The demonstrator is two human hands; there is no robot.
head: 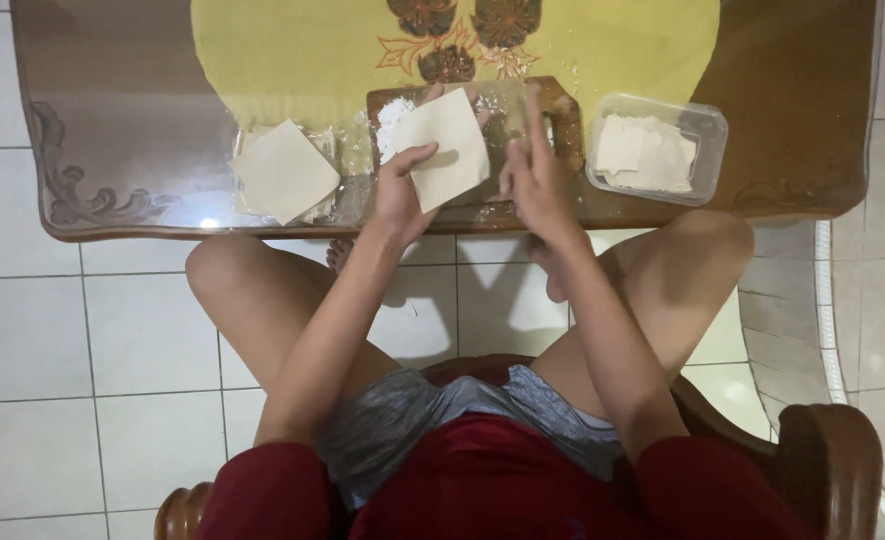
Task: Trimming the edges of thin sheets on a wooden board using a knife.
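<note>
A square dough wrapper sits in the left hand, thumb pressed over its near-left corner, held just above the wooden board. The right hand hovers just right of it — fingers loosely spread, gripping nothing. Left on the glass-topped table lies a stack of wrappers; right, a clear plastic tub holds more — farther off, white flour dusts the board.

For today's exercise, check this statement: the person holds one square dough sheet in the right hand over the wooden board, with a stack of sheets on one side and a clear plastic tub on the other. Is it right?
Not quite. The head view shows the square dough sheet held in the left hand, not the right hand, which is empty beside it. The wooden board, stack of sheets and clear plastic tub are as stated.
</note>
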